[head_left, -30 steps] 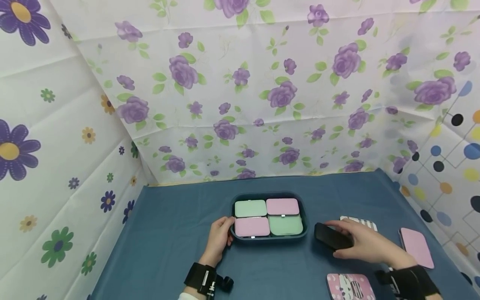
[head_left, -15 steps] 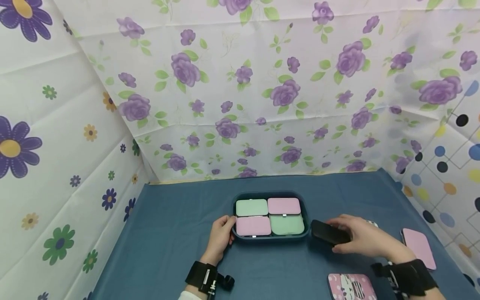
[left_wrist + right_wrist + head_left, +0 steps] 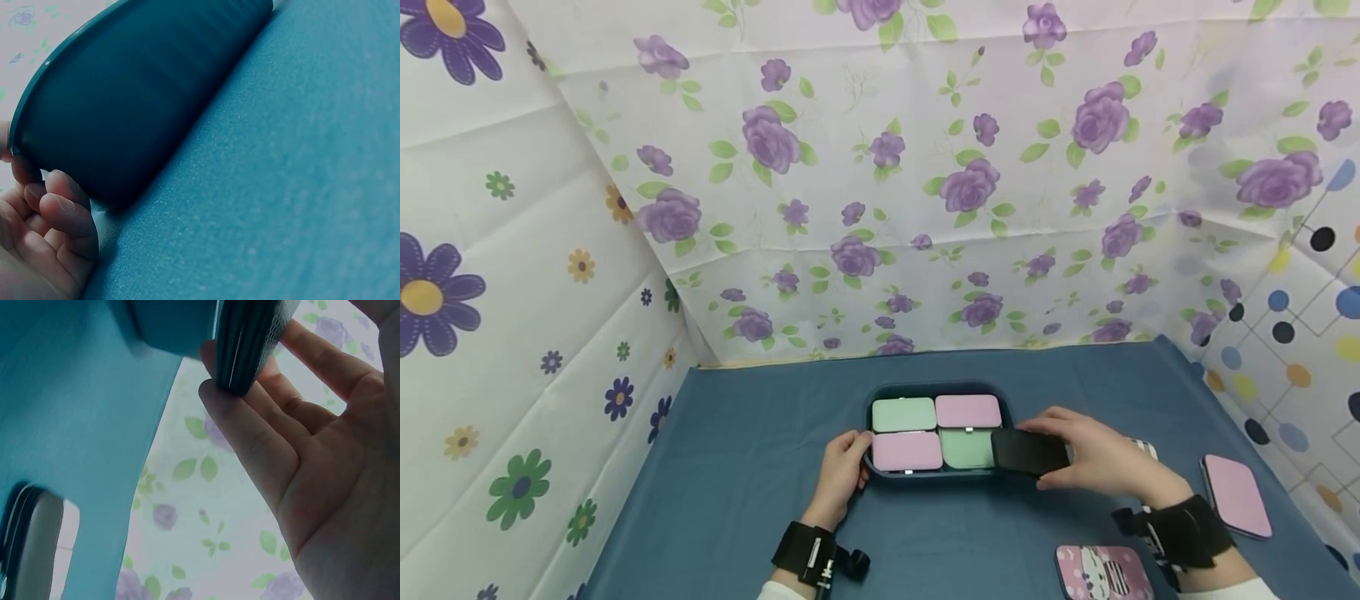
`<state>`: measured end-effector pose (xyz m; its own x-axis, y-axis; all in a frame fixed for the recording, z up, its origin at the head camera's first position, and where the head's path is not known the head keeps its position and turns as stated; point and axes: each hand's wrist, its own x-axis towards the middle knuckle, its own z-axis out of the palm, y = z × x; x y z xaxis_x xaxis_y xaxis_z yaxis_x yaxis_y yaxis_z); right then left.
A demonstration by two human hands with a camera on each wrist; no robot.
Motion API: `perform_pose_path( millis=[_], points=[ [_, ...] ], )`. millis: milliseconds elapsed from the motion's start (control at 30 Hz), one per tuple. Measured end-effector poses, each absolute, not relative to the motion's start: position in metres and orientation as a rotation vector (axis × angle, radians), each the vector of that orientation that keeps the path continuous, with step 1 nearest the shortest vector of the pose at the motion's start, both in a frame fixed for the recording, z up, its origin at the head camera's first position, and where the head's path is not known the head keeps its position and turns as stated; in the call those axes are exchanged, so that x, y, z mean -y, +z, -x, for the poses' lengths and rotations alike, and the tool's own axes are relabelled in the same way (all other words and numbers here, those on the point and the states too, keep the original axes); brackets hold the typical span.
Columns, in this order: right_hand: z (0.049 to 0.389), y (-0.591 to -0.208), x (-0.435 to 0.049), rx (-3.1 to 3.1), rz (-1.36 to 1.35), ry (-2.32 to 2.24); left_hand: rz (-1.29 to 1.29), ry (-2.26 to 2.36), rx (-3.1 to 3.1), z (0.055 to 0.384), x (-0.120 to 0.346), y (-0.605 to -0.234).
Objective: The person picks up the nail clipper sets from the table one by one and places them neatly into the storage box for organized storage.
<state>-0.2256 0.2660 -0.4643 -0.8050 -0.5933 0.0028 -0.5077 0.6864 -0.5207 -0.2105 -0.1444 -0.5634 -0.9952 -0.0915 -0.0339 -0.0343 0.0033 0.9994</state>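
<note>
A black case (image 3: 1032,452) is held between the thumb and fingers of the right hand (image 3: 1103,457) at the right end of a dark blue tray (image 3: 936,389), whose left rim is pinched by the left hand (image 3: 838,475), beside four green and pink cases (image 3: 906,452) laid inside.

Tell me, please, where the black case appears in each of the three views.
Head: the black case, right of centre, hiding part of the right edge of the tray.
Left wrist: not in it.
Right wrist: the black case, top, right of centre, in the right hand.
Shared landmark: the blue tablecloth.
</note>
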Motion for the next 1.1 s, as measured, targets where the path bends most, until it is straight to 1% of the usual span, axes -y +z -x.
perform_pose_path(
  millis=[333, 567, 900, 1100],
  points=[
    [0.239, -0.466, -0.240, -2.721, 0.961, -0.717, -0.163, -2.192, 2.194, 0.210, 0.145, -0.563],
    [0.249, -0.462, -0.222, -2.703, 0.937, -0.721, -0.171, -2.172, 2.194, 0.211, 0.146, -0.566],
    [0.262, -0.458, -0.208, -2.643, 0.994, -0.695, -0.142, -2.177, 2.174, 0.211, 0.147, -0.565],
    [0.267, -0.457, -0.202, -2.660, 0.935, -0.658, -0.118, -2.175, 2.199, 0.211, 0.148, -0.565]
  ],
)
